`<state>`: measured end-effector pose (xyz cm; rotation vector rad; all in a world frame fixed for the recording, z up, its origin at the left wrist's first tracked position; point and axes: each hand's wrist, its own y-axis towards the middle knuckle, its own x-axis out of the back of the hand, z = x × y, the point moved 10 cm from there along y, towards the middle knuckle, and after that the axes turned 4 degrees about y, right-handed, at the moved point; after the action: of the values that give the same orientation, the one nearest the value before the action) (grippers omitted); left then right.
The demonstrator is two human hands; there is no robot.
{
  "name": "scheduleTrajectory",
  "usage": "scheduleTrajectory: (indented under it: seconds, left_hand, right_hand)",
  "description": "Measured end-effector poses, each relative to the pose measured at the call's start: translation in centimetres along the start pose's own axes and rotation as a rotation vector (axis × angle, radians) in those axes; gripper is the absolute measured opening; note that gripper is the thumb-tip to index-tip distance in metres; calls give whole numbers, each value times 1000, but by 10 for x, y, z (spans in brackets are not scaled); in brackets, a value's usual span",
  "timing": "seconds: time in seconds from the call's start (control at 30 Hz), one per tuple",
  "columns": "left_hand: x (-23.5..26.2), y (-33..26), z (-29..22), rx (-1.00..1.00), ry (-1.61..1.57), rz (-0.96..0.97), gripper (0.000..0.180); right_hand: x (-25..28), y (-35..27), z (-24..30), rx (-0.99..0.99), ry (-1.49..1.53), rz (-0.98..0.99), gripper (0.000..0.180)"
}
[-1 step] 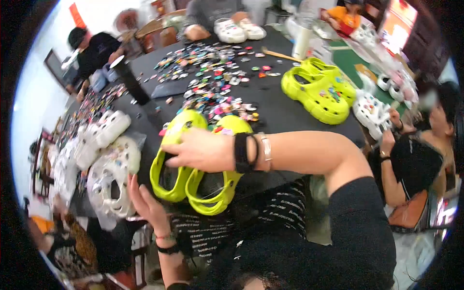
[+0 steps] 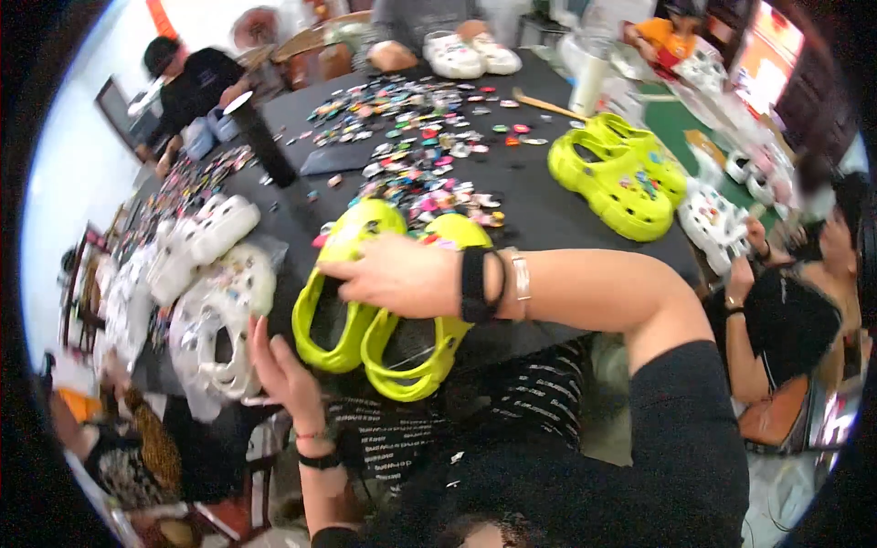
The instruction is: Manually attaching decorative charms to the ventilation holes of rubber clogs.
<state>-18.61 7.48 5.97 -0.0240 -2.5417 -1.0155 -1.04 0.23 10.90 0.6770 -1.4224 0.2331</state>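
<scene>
A pair of lime-green clogs stands side by side at the near table edge, heel straps toward me. Over them reaches my right hand point(image 2: 402, 274), crossing the left clog point(image 2: 324, 342) and the right clog point(image 2: 402, 382). Its fingers are apart and hold nothing; whether they touch the shoes I cannot tell. My left hand point(image 2: 288, 379) is open, fingers stretched upward, between the left clog and a white clog in clear plastic point(image 2: 219, 352). Colourful shoe charms point(image 2: 448, 242) show on the right clog's toe, partly hidden by my right hand.
Several small charms point(image 2: 420, 164) lie scattered across the black table point(image 2: 521, 201). A second lime-green pair point(image 2: 621, 183) with charms stands at right. White clogs point(image 2: 206, 237) sit at left, near a dark cylinder point(image 2: 260, 142). Other people point(image 2: 776, 310) sit around the table.
The whole view has shifted slightly, so things appear a little farther right and higher. My hands keep about the same places relative to the clogs.
</scene>
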Motion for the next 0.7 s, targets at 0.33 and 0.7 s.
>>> scheduleTrajectory:
  seconds: [0.33, 0.7]
  left_hand:
    - [-13, -10, 25, 9, 214, 55, 34]
    - [-22, -9, 33, -3, 248, 142, 28]
  right_hand:
    - [10, 6, -2, -77, -147, 127, 12]
    - [154, -104, -62, -292, -292, -24, 12]
